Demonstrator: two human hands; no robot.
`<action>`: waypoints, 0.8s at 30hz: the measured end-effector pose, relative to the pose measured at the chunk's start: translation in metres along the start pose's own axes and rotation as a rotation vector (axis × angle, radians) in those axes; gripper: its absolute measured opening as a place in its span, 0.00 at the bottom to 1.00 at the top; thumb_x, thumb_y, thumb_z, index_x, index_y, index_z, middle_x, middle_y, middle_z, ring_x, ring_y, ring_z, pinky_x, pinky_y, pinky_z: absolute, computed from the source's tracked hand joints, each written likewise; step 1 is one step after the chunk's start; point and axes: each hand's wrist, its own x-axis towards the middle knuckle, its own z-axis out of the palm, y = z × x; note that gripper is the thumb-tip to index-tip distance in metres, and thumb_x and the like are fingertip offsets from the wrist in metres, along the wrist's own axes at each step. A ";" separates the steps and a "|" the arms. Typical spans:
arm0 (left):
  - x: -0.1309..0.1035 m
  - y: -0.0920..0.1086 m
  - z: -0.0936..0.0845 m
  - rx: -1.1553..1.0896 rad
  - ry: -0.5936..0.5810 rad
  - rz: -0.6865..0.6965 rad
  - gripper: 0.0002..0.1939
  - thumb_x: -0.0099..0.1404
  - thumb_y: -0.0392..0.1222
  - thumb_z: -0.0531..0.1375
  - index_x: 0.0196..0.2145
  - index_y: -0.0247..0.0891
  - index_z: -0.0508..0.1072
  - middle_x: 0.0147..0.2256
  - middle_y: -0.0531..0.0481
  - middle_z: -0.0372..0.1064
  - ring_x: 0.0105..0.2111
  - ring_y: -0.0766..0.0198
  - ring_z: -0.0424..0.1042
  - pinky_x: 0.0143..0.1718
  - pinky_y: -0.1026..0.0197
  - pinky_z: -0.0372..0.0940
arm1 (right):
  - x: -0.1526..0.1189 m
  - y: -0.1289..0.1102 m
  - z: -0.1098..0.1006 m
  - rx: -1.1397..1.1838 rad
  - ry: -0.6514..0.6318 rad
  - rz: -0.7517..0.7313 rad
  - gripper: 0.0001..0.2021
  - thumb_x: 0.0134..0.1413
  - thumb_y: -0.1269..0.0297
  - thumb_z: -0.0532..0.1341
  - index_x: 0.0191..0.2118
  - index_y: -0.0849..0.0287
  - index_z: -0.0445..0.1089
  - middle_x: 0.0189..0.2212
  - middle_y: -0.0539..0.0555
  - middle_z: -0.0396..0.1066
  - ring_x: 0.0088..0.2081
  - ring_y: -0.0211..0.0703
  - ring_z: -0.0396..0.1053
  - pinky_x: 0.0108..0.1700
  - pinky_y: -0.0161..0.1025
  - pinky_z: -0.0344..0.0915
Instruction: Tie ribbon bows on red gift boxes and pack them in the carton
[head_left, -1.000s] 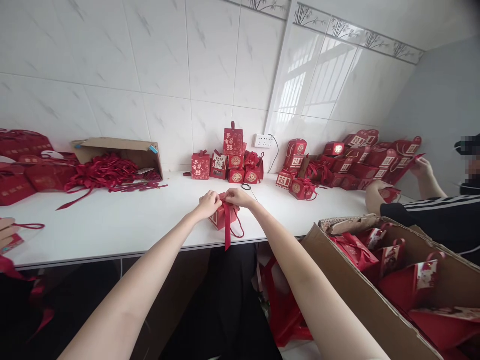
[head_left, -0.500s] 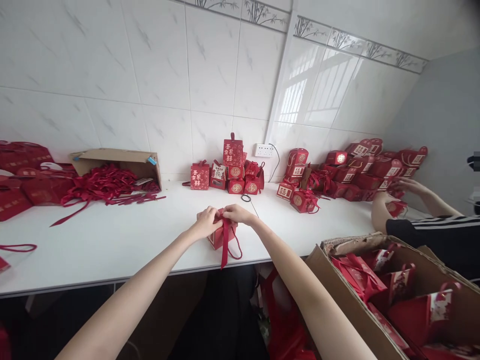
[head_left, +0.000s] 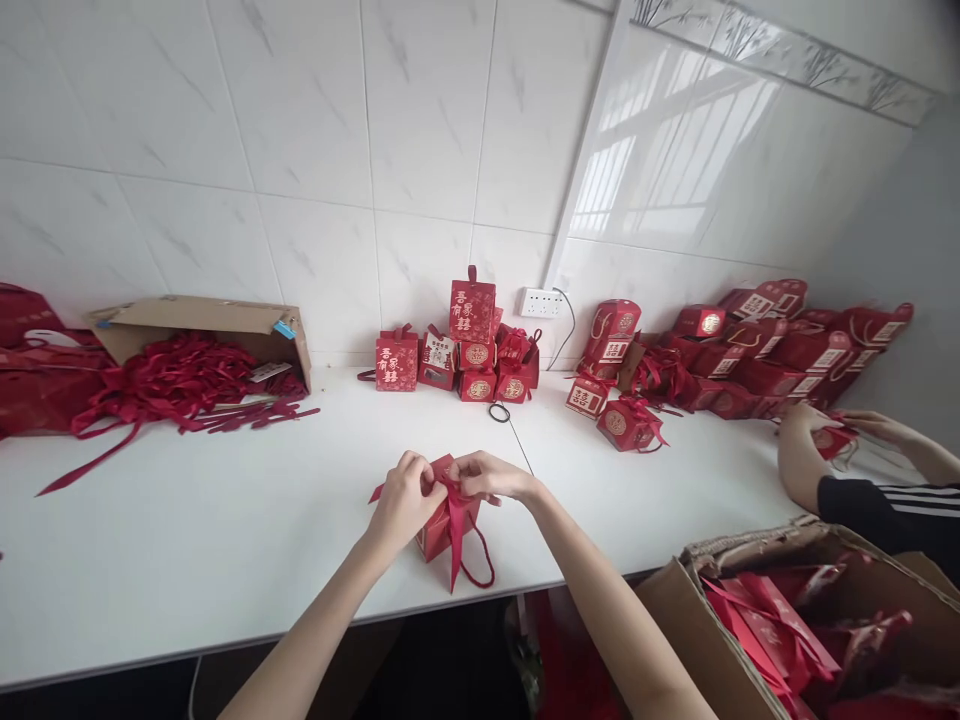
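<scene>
A small red gift box point(head_left: 437, 533) stands near the front edge of the white table. A red ribbon point(head_left: 456, 530) lies over its top, one tail hanging down the front and another poking out at the left. My left hand point(head_left: 410, 493) pinches the ribbon at the top of the box from the left. From the right, my right hand point(head_left: 487, 474) has its fingers closed on the same ribbon, close to the left fingertips. The fingers partly hide the spot where the ribbon crosses. A twisted red cord handle point(head_left: 486, 565) loops down the box's right side.
Finished-looking red boxes point(head_left: 476, 355) stand by the wall. A cardboard box point(head_left: 187, 310) of loose ribbons lies at left. At right, a co-worker's hands point(head_left: 814, 425) handle a box, behind an open carton point(head_left: 675, 600) of red packages. A black cord ring point(head_left: 499, 412) lies mid-table.
The view has tilted and shifted, so the table sits lower. My hands stay at the ribbon, and a ribbon tail now shows at the left. The co-worker's hands still work at right.
</scene>
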 end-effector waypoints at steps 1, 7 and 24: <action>0.000 -0.001 0.000 -0.005 0.008 -0.008 0.06 0.54 0.34 0.52 0.23 0.41 0.56 0.28 0.53 0.60 0.26 0.64 0.65 0.29 0.61 0.63 | 0.000 0.000 -0.001 0.026 -0.028 -0.001 0.04 0.36 0.75 0.54 0.24 0.60 0.60 0.13 0.40 0.55 0.13 0.26 0.51 0.11 0.24 0.49; -0.002 -0.004 -0.001 0.103 0.134 0.121 0.05 0.53 0.32 0.52 0.26 0.40 0.59 0.27 0.52 0.64 0.26 0.63 0.65 0.29 0.61 0.63 | 0.003 0.007 0.007 0.166 -0.034 -0.016 0.08 0.44 0.71 0.56 0.23 0.57 0.53 0.10 0.38 0.54 0.10 0.25 0.47 0.11 0.25 0.42; -0.010 -0.009 -0.012 -0.010 0.026 0.020 0.08 0.57 0.35 0.54 0.24 0.41 0.56 0.26 0.55 0.58 0.23 0.67 0.62 0.23 0.64 0.61 | 0.000 0.023 0.042 0.491 0.319 -0.022 0.22 0.51 0.42 0.55 0.23 0.58 0.58 0.03 0.38 0.49 0.05 0.27 0.41 0.11 0.29 0.37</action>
